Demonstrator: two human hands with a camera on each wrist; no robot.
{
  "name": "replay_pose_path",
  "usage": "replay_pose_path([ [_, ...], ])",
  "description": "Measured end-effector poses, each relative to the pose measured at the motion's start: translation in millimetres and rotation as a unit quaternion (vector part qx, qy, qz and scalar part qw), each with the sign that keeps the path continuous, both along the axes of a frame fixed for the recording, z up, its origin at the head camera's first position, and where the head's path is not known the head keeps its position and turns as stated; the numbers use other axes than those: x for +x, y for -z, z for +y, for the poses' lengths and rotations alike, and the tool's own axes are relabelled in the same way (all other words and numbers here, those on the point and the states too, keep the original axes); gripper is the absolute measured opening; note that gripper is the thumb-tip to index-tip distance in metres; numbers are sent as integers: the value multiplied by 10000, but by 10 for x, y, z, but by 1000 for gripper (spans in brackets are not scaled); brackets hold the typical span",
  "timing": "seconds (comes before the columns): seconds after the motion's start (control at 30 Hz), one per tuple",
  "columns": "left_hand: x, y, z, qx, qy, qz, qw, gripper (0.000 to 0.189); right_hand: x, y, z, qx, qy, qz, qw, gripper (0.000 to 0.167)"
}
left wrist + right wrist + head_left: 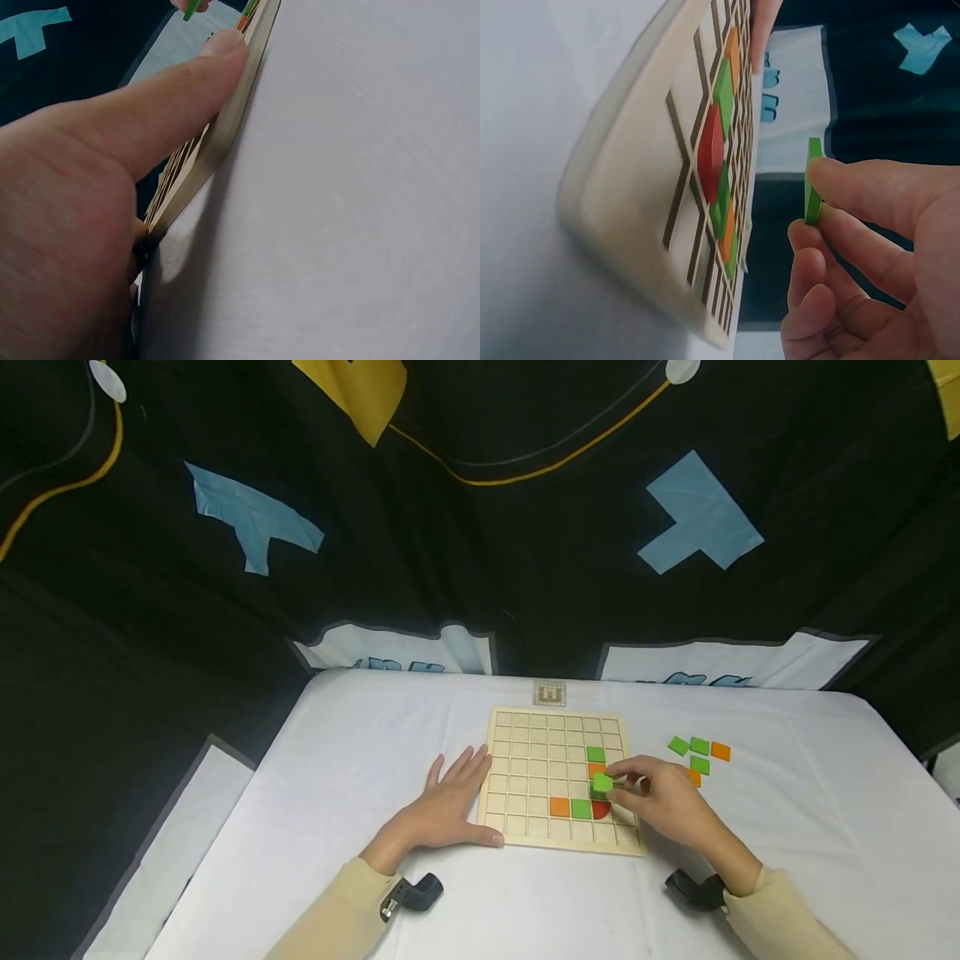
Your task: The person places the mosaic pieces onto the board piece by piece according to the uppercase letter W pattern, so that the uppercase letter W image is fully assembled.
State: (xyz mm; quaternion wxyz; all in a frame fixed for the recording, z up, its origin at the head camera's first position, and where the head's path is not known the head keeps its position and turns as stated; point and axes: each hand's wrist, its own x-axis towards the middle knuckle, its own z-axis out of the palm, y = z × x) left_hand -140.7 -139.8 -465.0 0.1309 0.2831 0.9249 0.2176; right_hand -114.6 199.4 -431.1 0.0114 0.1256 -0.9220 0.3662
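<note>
A wooden grid board (517,752) lies on the white table. My left hand (446,810) is at its left side, fingers spread straight along the edge, thumb touching the near-left corner. Between thumb and fingers, my right hand (667,797) pinches a green square tile (814,180), raised over the board's right part. Below that tile, another green tile (721,201) sits in the grid beside a red rounded piece (710,154). Left of the red piece are a green tile (581,808) and an orange tile (559,807). Farther up that column lie an orange tile (596,770) and a green tile (595,754).
Several loose green tiles (700,746) and orange tiles (721,751) lie on the table right of the board, one partly behind the right hand. A small patterned square card (550,693) lies beyond the board's far edge. A black curtain (480,552) hangs behind the table.
</note>
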Motion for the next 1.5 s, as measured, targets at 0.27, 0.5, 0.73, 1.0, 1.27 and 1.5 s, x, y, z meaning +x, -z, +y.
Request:
replay_pose_path([
  [0.27, -7, 18, 5, 1, -61, 66, 10000, 124, -40, 23, -138, -91, -136, -140, 9998, 25],
  [0.5, -1, -1, 13, 27, -65, 62, 10000, 124, -74, 47, -245, -16, -270, -203, 9994, 25],
  [0.73, 0, -6, 17, 27, -60, 34, 10000, 124, -100, 62, -316, 67, -283, -125, 9995, 24],
  [1.0, 3, -2, 8, -17, -36, 102, 9999, 123, -154, 92, -379, 186, -473, -111, 9986, 22],
  [1.27, 11, -13, 1, 56, -31, 64, 10000, 123, -189, 89, -447, 263, -573, -159, 9979, 22],
  [1.5, 17, -26, 7, 83, -44, 43, 9999, 124, -209, 73, -494, 398, -542, -277, 9974, 22],
])
